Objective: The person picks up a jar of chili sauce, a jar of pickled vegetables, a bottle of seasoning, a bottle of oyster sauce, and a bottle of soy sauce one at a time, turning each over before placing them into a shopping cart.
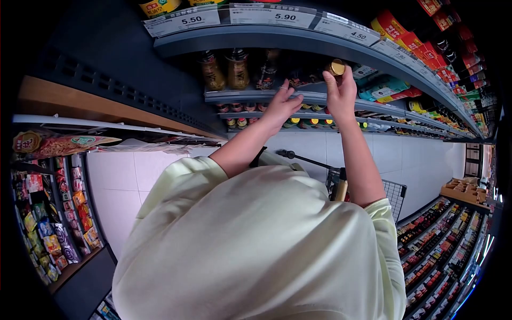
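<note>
Pinching gold-lidded jar (337, 67): right fingers (330, 86) | left fingers (284, 89): spread, near shelf (242, 96) | tiled aisle (309, 143)

Passable between left hand (282, 109) and right hand (340, 95), and down toward the floor tiles (301, 142), but blocked above by the upper shelf (256, 40), leftward by upright bottles (238, 73), and at lower right by a shopping cart (396, 194).

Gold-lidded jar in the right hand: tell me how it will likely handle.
The gold-lidded jar might roll if laid on its side, given the round lid. The lid's shine suggests it could slip in the right hand. Weight is uncertain: the body is mostly hidden.
</note>
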### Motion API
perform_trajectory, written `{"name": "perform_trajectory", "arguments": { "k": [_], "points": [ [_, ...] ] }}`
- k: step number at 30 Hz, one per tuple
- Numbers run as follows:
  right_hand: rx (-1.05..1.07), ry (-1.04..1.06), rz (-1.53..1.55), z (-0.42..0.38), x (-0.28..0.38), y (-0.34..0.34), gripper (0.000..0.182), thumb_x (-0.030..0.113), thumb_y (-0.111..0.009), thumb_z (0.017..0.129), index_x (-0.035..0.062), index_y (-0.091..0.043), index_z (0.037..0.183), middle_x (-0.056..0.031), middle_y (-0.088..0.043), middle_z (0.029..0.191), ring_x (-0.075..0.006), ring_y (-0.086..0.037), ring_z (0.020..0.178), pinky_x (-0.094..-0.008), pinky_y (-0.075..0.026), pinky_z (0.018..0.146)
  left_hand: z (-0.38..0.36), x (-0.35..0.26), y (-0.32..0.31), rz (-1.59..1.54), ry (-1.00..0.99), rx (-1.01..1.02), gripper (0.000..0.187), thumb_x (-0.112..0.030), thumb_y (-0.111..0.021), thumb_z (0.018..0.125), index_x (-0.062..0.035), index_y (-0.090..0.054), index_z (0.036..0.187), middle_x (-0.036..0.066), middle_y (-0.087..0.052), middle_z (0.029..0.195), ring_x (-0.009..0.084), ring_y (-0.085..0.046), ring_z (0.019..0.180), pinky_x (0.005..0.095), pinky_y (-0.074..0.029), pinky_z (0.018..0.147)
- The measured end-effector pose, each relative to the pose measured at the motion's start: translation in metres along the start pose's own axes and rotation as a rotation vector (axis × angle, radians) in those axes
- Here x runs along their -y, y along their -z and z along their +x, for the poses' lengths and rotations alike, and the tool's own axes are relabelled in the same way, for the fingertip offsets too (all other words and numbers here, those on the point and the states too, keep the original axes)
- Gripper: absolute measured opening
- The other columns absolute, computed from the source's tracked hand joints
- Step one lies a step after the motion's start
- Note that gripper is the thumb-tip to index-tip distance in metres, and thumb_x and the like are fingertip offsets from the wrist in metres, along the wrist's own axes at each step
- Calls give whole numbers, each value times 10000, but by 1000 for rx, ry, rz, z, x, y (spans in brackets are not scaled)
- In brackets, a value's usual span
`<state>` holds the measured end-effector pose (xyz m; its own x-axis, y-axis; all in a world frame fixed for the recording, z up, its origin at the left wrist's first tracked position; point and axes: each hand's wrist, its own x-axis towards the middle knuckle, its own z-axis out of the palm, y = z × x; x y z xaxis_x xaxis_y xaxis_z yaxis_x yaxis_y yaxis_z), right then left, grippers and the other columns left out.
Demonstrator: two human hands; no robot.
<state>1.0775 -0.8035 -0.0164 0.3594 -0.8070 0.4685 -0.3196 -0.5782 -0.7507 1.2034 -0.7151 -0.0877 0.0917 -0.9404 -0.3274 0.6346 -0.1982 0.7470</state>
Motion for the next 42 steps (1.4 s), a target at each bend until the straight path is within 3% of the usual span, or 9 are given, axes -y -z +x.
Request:
{"name": "perform_trajectory", "arguments": {
  "k": [6,10,11,13,19,29,31,40,42],
  "points": [
    [106,34,-2,14,-15,-14,311,175,-665,895,-43,-553,1086,-186,-634,915,-293,-596,766,-354,-479,663,1,2,6,57,21,-28,856,-156,-599,943,-87,24,1525,195,-171,1551,239,-433,1314,375,-435,1036],
    [293,-67,-116,27,-10,-19,346,211,-642,906,-53,-552,1111,-235,-645,989,-366,-618,852,-384,-486,734,4,7,9,40,28,-51,897,-182,-614,934,-79,58,1520,192,-169,1554,230,-438,1308,377,-449,1018],
    [294,-67,-115,29,-11,-22,346,211,-642,906,-53,-552,1111,-235,-645,989,-366,-618,852,-384,-486,734,4,7,9,41,28,-52,897,-182,-614,934,-79,58,1520,192,-169,1554,230,-438,1308,377,-449,1018],
    [259,67,-32,31,-12,-28,309,161,-659,904,-57,-570,1104,-161,-652,954,-205,-576,807,-313,-470,766,3,6,8,35,34,-58,922,-195,-624,927,-70,75,1515,193,-166,1556,230,-436,1307,377,-457,1008],
    [388,-38,60,41,-22,-37,287,103,-625,910,-55,-562,1141,-183,-636,1066,-255,-582,946,-333,-443,906,5,5,8,41,38,-61,933,-237,-627,930,-63,81,1512,199,-180,1550,248,-438,1304,373,-461,1004],
    [352,-144,140,40,-32,-44,288,128,-620,919,-41,-572,1148,-157,-642,1086,-227,-583,958,-325,-440,918,9,7,10,91,39,-41,900,-241,-593,954,-37,89,1504,186,-266,1506,264,-463,1277,398,-470,1001],
    [314,-119,166,38,-31,-47,315,202,-626,907,-31,-584,1115,-192,-668,1006,-316,-632,915,-354,-476,842,9,7,8,94,38,-71,874,-228,-576,963,-43,83,1507,185,-268,1507,269,-466,1273,411,-473,996],
    [308,-143,-18,16,-22,-34,448,270,-605,934,9,-507,1285,-190,-659,1062,-299,-637,978,-339,-483,863,8,2,7,91,57,-112,836,-168,-552,961,-82,65,1519,175,-331,1469,280,-480,1261,404,-479,979],
    [105,-319,197,-3,-13,-27,438,252,-600,943,14,-513,1300,-173,-667,1046,-236,-659,957,-312,-506,828,3,-1,5,88,25,-180,758,-156,-551,957,-78,-46,1518,153,-383,1423,255,-527,1205,383,-494,950]
  ]
}}
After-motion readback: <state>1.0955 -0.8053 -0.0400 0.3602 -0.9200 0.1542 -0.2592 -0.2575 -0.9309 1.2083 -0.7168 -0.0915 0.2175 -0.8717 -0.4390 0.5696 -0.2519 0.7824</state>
